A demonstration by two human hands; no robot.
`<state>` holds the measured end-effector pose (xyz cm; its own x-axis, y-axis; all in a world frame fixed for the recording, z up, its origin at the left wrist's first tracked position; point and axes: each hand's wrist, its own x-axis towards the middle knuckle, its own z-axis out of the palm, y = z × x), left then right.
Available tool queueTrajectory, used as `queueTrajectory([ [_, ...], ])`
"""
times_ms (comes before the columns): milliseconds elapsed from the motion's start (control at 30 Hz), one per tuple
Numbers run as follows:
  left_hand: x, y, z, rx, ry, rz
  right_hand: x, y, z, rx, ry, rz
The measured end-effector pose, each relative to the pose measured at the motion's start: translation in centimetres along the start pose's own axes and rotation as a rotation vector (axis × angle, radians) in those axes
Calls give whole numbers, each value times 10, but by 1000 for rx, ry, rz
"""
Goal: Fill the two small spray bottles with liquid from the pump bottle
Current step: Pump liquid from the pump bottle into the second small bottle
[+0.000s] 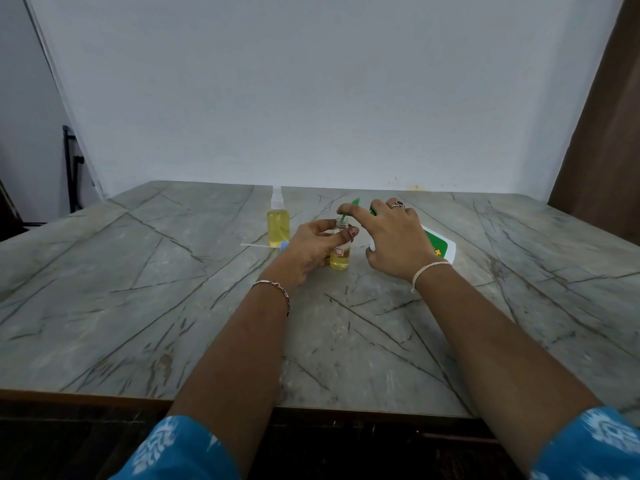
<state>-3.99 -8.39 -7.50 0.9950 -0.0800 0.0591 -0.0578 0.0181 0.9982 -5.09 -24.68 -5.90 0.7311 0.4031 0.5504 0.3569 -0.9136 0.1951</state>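
My left hand [317,245] grips a small clear spray bottle [340,258] that stands uncapped on the table, with yellow liquid in its lower part. My right hand [398,233] holds the white and green pump bottle [440,244], tilted, with its green nozzle [346,212] at the small bottle's open neck. A finger lies along the pump head. A second small spray bottle [278,223] stands behind to the left, capped and nearly full of yellow liquid. The loose spray top [268,245], with a blue collar and a white tube, lies flat on the table beside my left hand.
All of this sits on a grey marble-patterned table [173,306] with a white wall behind it. A brown panel [602,150] rises at the right, and a dark frame [71,161] stands at the far left.
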Motion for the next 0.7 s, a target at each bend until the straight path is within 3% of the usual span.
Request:
queueTrajectory([
  [700,-1,1,1,-6,0,-13,0,2,3,13,21,1],
])
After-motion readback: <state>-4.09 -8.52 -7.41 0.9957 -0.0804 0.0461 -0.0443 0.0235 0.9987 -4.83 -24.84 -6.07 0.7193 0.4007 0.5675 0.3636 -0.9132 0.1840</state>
